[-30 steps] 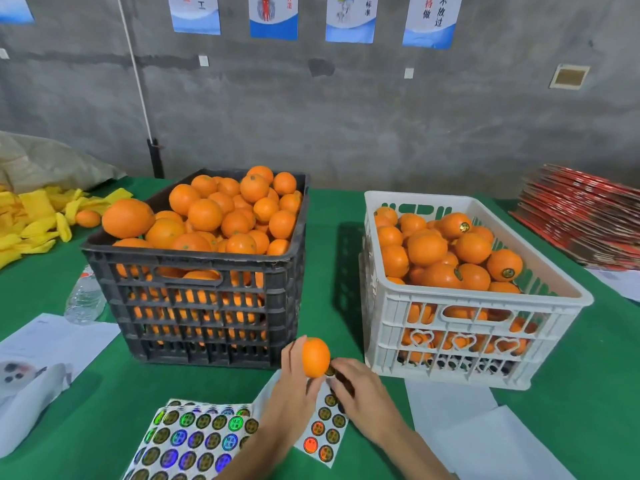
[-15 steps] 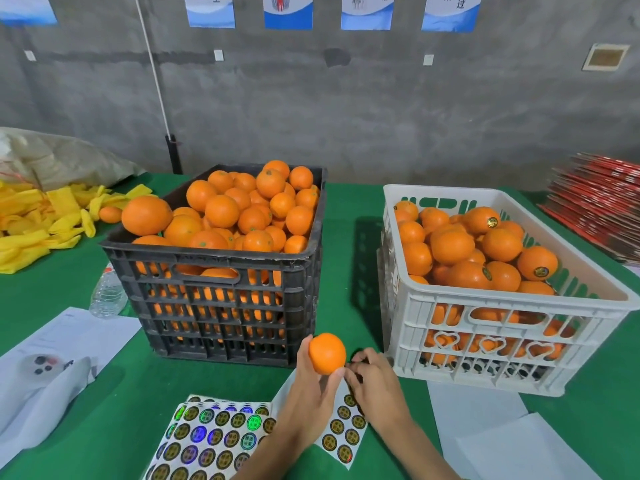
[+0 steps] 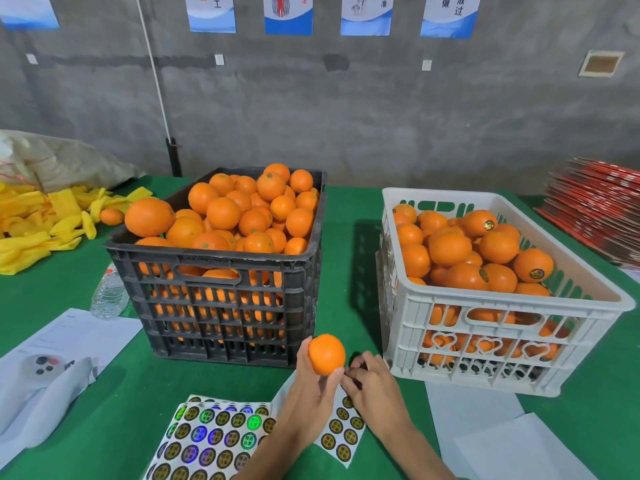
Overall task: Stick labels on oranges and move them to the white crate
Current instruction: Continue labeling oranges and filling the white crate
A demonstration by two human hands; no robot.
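My left hand (image 3: 308, 389) grips an orange (image 3: 326, 354) held up above the green table, between the two crates. My right hand (image 3: 372, 384) is just to its right, fingers curled at the orange's lower edge; whether it pinches a label is hidden. Under both hands lie sticker sheets (image 3: 214, 441) of round labels, one strip (image 3: 343, 434) below my right wrist. The black crate (image 3: 221, 306) on the left is heaped with oranges. The white crate (image 3: 502, 344) on the right holds oranges, some bearing dark round labels.
A plastic bottle (image 3: 109, 294) lies left of the black crate, with white papers (image 3: 59, 344) in front of it. Yellow foam sleeves (image 3: 38, 230) and a loose orange (image 3: 111, 216) are at far left. Red flat cartons (image 3: 602, 213) are stacked at far right. White sheets (image 3: 502, 441) lie near right.
Both hands with the orange have stayed together between the crates, the orange lifted slightly. The view has shifted a little, so the crates appear further right.
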